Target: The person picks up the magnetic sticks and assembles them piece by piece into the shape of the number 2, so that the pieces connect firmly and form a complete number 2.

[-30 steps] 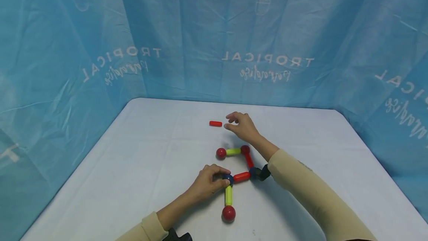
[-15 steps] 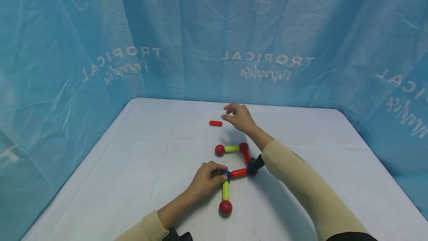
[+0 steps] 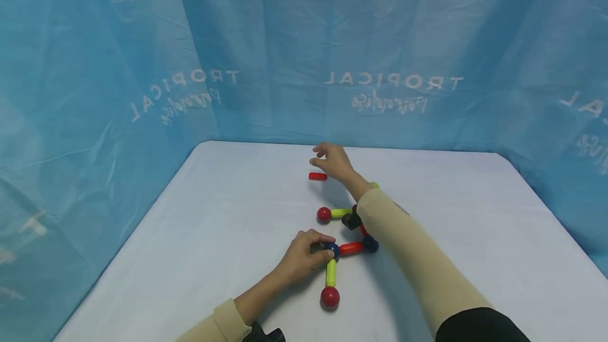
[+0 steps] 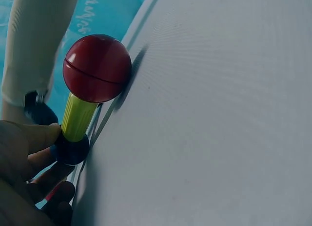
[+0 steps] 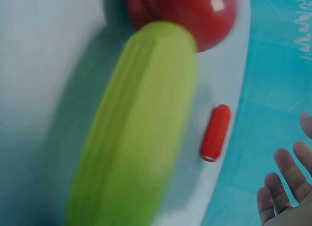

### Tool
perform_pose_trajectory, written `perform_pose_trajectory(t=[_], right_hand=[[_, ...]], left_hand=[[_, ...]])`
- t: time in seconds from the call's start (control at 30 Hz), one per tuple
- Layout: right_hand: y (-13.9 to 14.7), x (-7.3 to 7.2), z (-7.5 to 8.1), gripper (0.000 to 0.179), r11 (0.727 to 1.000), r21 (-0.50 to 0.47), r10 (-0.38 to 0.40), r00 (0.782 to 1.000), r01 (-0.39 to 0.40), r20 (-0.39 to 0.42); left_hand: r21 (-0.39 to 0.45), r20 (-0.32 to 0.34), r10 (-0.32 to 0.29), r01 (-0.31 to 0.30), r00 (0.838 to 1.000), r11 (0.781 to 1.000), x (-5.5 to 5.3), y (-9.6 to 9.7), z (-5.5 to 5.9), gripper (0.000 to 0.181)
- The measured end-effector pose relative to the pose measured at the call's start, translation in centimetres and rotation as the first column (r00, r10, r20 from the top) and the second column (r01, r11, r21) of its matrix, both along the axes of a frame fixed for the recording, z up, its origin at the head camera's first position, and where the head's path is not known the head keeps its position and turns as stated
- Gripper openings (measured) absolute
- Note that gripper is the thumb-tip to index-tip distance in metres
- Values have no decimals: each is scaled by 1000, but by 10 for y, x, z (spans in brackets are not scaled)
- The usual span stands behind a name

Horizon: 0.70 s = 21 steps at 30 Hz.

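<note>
My left hand [image 3: 304, 257] pinches a dark blue ball [image 4: 73, 150] between thumb and fingers. This ball joins a yellow-green rod [image 3: 331, 273] ending in a red ball [image 3: 330, 298], and a red rod [image 3: 351, 248] leading to another dark blue ball [image 3: 370, 244]. From there the magnetic-stick chain runs back to a second yellow-green rod [image 3: 341, 212] and a red ball [image 3: 324, 214], partly covered by the right forearm. My right hand [image 3: 334, 163] hovers near the table's far edge with fingers apart and nothing held, close above a loose red rod [image 3: 317, 176].
A white-covered table [image 3: 237, 199] lies under everything, with a blue printed curtain [image 3: 294, 57] behind it and at the sides. A small yellow-green piece [image 3: 374, 184] peeks out behind the right forearm. A black camera [image 3: 351, 220] sits on the right wrist.
My right hand has moved back and left, from beside the loose red rod to just over it. The left hand still pinches the blue ball. The head view has shifted slightly.
</note>
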State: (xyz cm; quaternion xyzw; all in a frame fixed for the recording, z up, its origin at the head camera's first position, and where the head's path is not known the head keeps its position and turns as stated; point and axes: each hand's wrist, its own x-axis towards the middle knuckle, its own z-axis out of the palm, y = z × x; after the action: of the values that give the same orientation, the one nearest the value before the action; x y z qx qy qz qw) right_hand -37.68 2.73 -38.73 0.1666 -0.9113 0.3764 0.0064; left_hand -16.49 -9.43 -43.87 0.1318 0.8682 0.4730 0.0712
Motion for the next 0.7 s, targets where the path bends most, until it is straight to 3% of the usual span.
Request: perform_pose_trajectory(t=[0.3, 0.5, 0.7], right_hand=[[3, -8, -24, 43, 993, 115, -43, 997, 36, 56], [10, -6, -42, 39, 980, 196, -56, 989, 28, 136], [12, 0, -46, 32, 977, 204, -92, 990, 69, 107]], left_hand=[[-21, -24, 4, -4, 1000, 1000, 1, 2, 0, 30], [-38, -32, 2, -3, 999, 999, 1, 0, -3, 29], [-34, -34, -2, 1, 999, 999, 0, 1, -3, 30]])
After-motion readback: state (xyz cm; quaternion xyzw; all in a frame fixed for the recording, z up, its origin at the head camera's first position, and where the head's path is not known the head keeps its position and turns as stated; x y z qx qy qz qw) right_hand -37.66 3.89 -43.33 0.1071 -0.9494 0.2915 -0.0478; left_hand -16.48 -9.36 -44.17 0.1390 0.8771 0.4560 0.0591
